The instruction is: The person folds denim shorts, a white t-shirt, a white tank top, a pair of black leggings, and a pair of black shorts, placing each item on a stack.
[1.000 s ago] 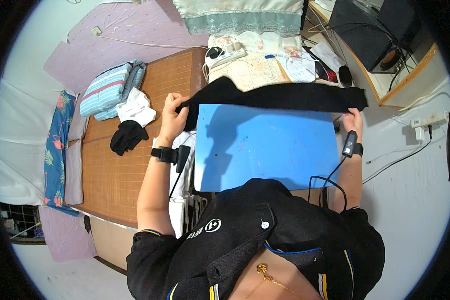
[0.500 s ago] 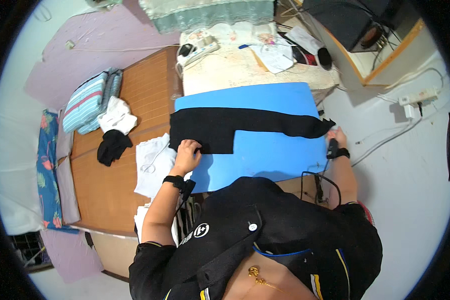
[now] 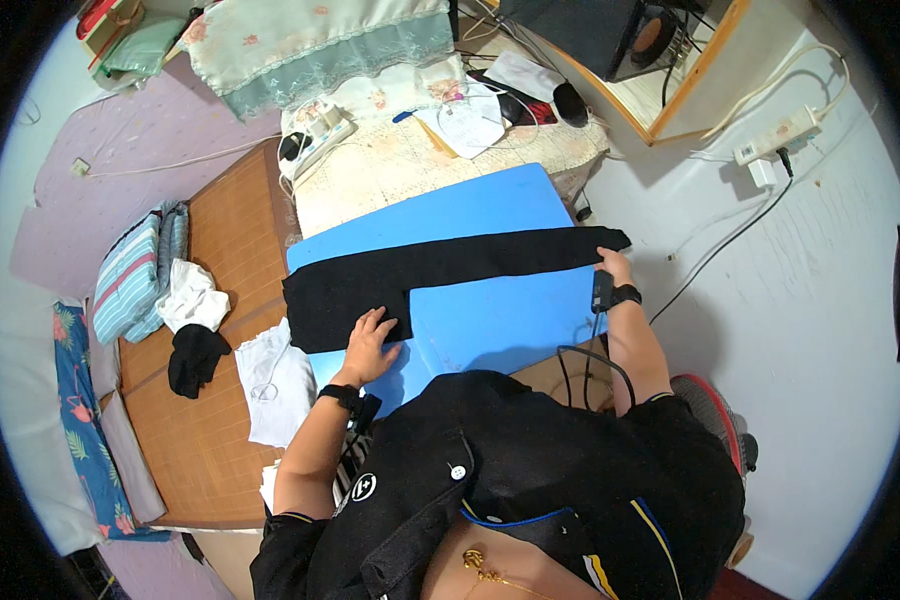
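A black garment (image 3: 355, 280) lies flat on a blue board (image 3: 490, 207). Its broad part is at the left, and a long narrow sleeve-like strip stretches right to the board's far right edge. My left hand (image 3: 370, 345) rests on the lower edge of the broad part, its fingers spread and holding nothing. At the strip's right end, my right hand (image 3: 616, 265) pinches the lower corner of the fabric. Both wrists wear black straps, with a small dark device beside the right one.
Left of the board, a white garment (image 3: 275, 385) lies on a brown mat (image 3: 235, 240). Farther left are a crumpled black cloth (image 3: 196, 358), a white cloth (image 3: 192, 295) and striped folded bedding (image 3: 130, 275). Behind stands a cloth-covered table (image 3: 370, 180) with a power strip (image 3: 320, 145). A cable (image 3: 705, 258) hangs along the right wall.
The strip's right end, crumpled and pointed before, now lies flatter and straighter. My left hand's fingers have spread out. The whole view has shifted and turned.
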Demonstrator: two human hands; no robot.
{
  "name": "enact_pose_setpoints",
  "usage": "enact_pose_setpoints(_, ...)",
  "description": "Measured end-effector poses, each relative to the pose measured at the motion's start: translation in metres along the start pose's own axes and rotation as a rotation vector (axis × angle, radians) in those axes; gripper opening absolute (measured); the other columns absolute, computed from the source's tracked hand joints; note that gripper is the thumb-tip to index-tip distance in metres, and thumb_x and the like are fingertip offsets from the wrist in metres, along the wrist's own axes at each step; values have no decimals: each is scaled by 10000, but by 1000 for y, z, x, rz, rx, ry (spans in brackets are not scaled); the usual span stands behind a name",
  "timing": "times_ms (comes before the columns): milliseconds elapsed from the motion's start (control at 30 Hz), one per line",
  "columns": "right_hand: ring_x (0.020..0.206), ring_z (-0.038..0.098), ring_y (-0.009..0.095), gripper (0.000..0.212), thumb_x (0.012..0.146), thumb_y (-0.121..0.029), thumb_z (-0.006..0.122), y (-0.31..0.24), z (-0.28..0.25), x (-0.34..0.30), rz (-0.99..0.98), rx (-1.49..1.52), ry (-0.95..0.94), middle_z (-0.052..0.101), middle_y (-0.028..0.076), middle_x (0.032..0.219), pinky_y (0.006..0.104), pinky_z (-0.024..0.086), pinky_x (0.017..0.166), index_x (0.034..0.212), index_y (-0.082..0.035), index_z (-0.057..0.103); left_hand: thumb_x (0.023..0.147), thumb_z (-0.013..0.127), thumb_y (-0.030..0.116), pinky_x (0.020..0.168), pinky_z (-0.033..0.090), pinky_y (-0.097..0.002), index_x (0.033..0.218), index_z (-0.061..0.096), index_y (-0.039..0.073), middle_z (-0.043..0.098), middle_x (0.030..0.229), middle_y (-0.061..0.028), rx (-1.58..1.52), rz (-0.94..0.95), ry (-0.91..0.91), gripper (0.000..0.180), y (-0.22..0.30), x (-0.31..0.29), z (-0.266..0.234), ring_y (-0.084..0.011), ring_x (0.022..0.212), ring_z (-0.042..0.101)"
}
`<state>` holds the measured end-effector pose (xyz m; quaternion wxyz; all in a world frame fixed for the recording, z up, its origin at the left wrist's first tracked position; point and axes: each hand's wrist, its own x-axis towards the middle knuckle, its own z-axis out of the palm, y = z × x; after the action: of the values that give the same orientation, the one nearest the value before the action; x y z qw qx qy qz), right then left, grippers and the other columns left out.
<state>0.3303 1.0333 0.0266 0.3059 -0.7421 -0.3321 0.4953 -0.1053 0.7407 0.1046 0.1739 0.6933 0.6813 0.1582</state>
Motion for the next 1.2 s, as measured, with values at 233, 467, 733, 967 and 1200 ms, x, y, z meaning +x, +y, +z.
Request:
enact_pose_setpoints(233,632,491,192,311,822,-226,545,-59,12,-29,-396,94,311,523,95,665,352,391,604,746,74,515,719,640,273,1004,274,-414,1138,536,71,351,1319,-178,-68,66,-100,477,14,2,9,-345,1232,291)
enact_pose_setpoints(467,829,489,330,224,823,-193,551,-100,105,-162,-1248,-287,129,520,163,863,386,399,741,816,29,577,728,636,315,1017,257,-406,1141,545,70,328,1339,-183,-159,45,-157,489,11,5,7,-343,1254,260)
enact_pose_setpoints(733,933,456,298,312,729,-198,634,-9,213,-211,-1456,-810,-202,489,126,1005,402,385,778,986,-35,567,721,641,334,1028,236,-401,1133,549,61,310,1351,-190,-232,41,-172,504,8,3,12,-350,1269,236)
enact_pose_setpoints(967,1076,410,309,520,746,-421,604,-20,194,-214,-1213,-969,-408,449,144,1186,414,355,890,1082,-28,566,756,626,302,1041,221,-397,1153,529,49,286,1366,-178,-274,16,-205,480,6,-4,10,-317,1294,199)
enact_pose_setpoints(1200,1028,443,354,441,730,-320,628,-27,147,-156,-1045,-777,125,496,198,1076,429,369,878,1016,8,553,782,611,293,1047,208,-401,1191,501,66,240,1394,-157,-267,3,-220,480,3,-7,13,-303,1313,155)
